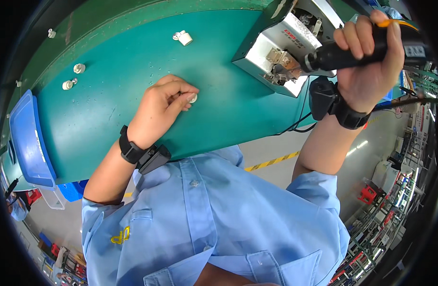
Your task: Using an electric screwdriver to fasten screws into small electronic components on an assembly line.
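My left hand (164, 102) is low over the green table, thumb and fingers pinched on a small white round part (193, 98). Most of that part is hidden by the fingers. Up at the right, my right hand (371, 62) wraps around a black electric screwdriver (340, 55). The screwdriver lies roughly level, its front end pointing left at a silver and black screw feeder (290, 38). Its tip is by the metal pick-up part of the feeder; whether the two touch I cannot tell.
White cylindrical parts (184, 38) stand at the back of the green table (214, 124), with more white parts (79, 68) at the left. A blue tray (32, 138) sits on the left edge. Black cables (295, 126) run over the front edge below the feeder.
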A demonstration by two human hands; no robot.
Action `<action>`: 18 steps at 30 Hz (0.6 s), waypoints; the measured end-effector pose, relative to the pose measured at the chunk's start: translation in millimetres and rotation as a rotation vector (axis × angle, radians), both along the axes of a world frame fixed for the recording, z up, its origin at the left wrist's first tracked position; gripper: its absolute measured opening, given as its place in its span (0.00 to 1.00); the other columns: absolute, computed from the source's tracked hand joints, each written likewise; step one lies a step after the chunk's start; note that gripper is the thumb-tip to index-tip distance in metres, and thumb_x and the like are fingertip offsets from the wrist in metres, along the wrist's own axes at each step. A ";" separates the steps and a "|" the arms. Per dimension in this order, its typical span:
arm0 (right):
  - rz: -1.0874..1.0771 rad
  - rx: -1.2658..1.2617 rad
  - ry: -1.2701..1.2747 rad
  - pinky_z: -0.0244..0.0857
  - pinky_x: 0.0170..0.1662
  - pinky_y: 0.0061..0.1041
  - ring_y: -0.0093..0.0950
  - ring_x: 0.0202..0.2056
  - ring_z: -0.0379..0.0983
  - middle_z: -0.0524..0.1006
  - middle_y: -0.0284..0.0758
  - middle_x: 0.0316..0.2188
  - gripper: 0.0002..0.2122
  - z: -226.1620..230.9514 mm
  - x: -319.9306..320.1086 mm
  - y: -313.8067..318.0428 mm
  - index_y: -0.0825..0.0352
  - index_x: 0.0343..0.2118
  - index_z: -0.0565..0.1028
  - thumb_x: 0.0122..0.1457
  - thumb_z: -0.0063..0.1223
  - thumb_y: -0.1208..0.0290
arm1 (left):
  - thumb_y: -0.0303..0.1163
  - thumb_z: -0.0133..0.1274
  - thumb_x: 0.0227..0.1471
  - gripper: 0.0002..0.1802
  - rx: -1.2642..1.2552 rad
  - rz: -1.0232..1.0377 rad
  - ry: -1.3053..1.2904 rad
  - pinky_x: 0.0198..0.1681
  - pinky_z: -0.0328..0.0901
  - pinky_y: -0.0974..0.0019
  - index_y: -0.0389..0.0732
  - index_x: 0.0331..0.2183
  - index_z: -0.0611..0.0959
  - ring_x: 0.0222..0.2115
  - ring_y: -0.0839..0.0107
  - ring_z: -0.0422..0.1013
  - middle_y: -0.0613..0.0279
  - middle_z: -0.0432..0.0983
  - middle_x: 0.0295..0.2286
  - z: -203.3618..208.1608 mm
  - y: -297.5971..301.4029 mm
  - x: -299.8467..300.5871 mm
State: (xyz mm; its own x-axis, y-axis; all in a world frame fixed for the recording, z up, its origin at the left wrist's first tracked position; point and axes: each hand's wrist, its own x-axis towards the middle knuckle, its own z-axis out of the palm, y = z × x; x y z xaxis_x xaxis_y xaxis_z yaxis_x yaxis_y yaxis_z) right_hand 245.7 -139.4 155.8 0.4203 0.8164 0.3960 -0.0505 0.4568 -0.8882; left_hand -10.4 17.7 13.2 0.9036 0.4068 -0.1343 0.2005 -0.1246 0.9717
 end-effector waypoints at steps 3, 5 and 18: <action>-0.362 -0.009 0.320 0.56 0.21 0.26 0.20 0.13 0.58 0.64 0.27 0.15 0.16 -12.5 -11.0 8.7 0.65 0.42 0.67 0.62 0.43 0.56 | 0.21 0.54 0.51 0.08 0.024 -0.010 -0.031 0.29 0.67 0.74 0.34 0.36 0.82 0.24 0.77 0.71 0.61 0.73 0.33 -4.6 3.8 8.2; -0.264 0.051 0.260 0.54 0.25 0.23 0.18 0.17 0.57 0.62 0.26 0.16 0.18 -20.0 -42.1 4.0 0.66 0.43 0.68 0.62 0.41 0.54 | 0.22 0.55 0.50 0.09 0.070 -0.073 -0.071 0.30 0.68 0.73 0.34 0.36 0.82 0.24 0.75 0.72 0.60 0.73 0.32 -9.1 5.2 9.5; -0.085 0.149 -0.110 0.55 0.23 0.25 0.21 0.16 0.58 0.64 0.29 0.17 0.21 -46.2 -107.2 41.3 0.65 0.46 0.66 0.63 0.38 0.50 | 0.25 0.61 0.45 0.12 0.029 -0.023 -0.108 0.32 0.70 0.70 0.39 0.36 0.83 0.27 0.70 0.75 0.58 0.76 0.31 -21.4 0.8 12.4</action>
State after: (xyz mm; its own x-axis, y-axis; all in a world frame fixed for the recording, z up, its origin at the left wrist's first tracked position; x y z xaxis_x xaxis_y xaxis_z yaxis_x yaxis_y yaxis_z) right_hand 138.4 -98.1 109.6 0.4328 0.7089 0.5569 0.0871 0.5819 -0.8086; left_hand 2.0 18.4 -8.2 0.9215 0.3877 -0.0245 0.0920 -0.1564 0.9834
